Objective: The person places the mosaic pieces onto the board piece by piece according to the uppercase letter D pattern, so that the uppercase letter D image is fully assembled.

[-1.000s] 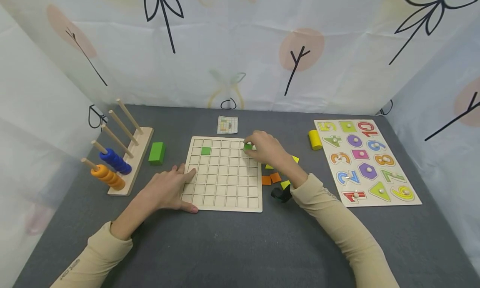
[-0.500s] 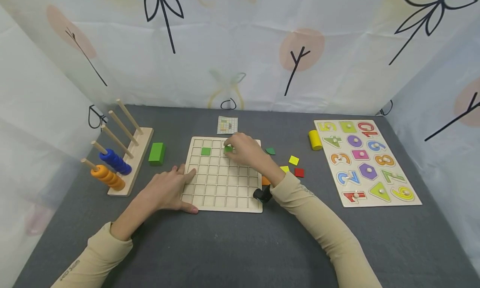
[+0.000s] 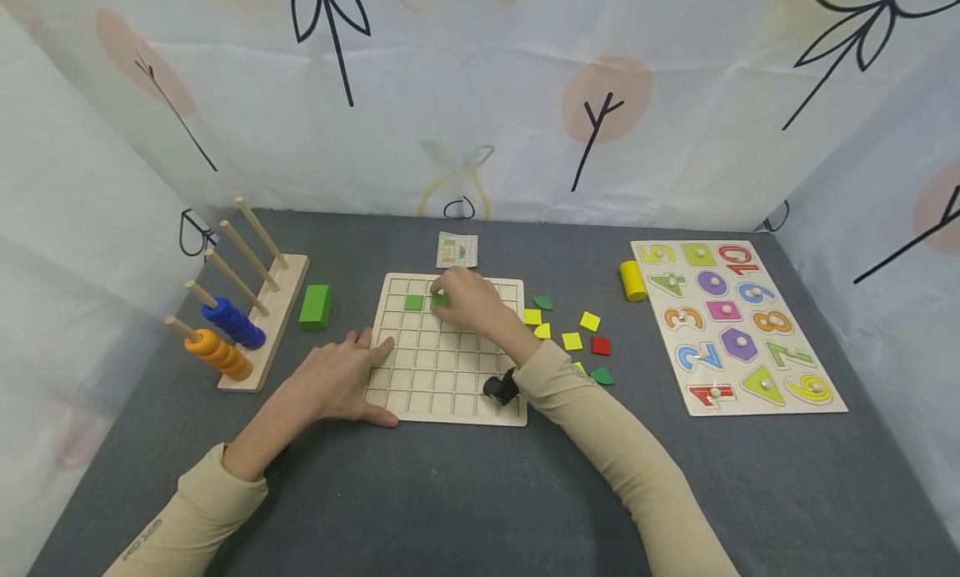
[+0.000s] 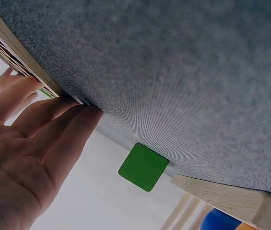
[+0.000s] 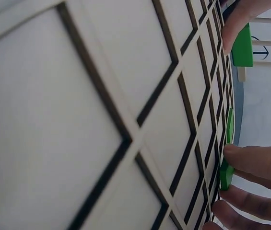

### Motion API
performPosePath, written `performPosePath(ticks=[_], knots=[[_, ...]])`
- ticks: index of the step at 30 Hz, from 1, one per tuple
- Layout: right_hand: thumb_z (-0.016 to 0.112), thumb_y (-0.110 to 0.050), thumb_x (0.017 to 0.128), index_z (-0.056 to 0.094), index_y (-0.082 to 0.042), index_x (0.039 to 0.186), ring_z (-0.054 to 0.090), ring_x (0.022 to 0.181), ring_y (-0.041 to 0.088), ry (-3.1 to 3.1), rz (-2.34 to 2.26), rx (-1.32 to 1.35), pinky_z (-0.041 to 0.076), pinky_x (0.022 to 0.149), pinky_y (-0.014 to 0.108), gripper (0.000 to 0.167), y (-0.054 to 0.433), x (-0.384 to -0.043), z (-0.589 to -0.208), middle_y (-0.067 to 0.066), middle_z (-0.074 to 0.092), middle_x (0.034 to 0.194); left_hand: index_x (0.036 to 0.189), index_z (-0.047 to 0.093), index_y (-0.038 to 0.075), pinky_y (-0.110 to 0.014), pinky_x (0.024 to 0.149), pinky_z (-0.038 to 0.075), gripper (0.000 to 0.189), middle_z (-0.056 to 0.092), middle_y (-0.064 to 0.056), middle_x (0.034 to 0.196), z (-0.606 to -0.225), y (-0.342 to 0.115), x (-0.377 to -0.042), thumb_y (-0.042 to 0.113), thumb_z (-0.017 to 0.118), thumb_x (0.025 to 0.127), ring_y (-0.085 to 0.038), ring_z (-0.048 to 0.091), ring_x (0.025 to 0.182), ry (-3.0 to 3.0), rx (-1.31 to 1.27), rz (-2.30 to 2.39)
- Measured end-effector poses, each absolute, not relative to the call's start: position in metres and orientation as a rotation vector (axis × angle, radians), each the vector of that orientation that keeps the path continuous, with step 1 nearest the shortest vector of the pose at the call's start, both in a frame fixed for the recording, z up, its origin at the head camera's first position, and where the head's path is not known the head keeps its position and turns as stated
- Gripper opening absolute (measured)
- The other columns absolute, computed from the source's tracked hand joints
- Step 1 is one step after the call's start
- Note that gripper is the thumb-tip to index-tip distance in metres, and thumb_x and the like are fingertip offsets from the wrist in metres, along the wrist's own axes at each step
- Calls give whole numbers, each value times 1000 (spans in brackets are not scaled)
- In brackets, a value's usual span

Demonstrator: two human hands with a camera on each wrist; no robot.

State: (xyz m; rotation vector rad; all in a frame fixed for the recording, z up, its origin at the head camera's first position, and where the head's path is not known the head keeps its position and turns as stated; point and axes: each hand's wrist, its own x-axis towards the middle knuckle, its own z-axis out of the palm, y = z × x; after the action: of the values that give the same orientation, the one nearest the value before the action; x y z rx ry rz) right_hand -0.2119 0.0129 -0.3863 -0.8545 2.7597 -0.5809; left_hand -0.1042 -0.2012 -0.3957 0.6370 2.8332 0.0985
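A wooden grid board [image 3: 420, 377] lies on the grey table. One green square tile [image 3: 413, 303] sits in a cell near its far left corner. Just right of that, my right hand [image 3: 472, 303] pinches a second green tile [image 5: 227, 175] between thumb and fingers, low over the board in the right wrist view. My left hand [image 3: 345, 377] rests along the board's left edge with fingers spread; in the left wrist view its straight fingers [image 4: 73, 136] touch the edge. A small printed pattern card [image 3: 457, 250] lies behind the board.
Several yellow tiles [image 3: 572, 341], a red tile [image 3: 601, 346] and green rounded pieces [image 3: 602, 376] lie right of the board. A peg stand with rings [image 3: 281, 298] and a green block [image 3: 315, 308] stand left. A yellow cylinder [image 3: 632, 281] and number puzzle [image 3: 738, 327] are at right.
My right hand has moved left across the board's far side with the green tile, coming close to the tile in the grid. My left hand has stayed on the board's edge.
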Motion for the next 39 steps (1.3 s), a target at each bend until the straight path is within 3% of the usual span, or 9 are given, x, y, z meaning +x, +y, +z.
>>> performPosePath(ticks=[14,23,39], knots=[[72,-19,96,74,-9,123,67,119,25,2753,-536,-840,60,86,39,29,5,-213,-388,9,70,133,148,54,6,-66,86,55,112,49,-40,146,-395,-200,-105,73,84,64,-58,55,129,2832,646,96],[74,-20,95,74,-10,125,63,126,26,2760,-555,-818,58,93,44,31,4,-214,-390,10,68,134,148,54,5,-63,85,56,112,49,-40,146,-396,-200,-106,74,83,64,-58,56,128,2832,639,95],[73,-15,95,76,-7,120,65,124,27,2751,-570,-821,59,92,40,27,5,-211,-391,11,70,131,147,55,6,-66,86,55,111,49,-40,146,-396,-200,-105,72,85,63,-59,54,129,2829,637,108]])
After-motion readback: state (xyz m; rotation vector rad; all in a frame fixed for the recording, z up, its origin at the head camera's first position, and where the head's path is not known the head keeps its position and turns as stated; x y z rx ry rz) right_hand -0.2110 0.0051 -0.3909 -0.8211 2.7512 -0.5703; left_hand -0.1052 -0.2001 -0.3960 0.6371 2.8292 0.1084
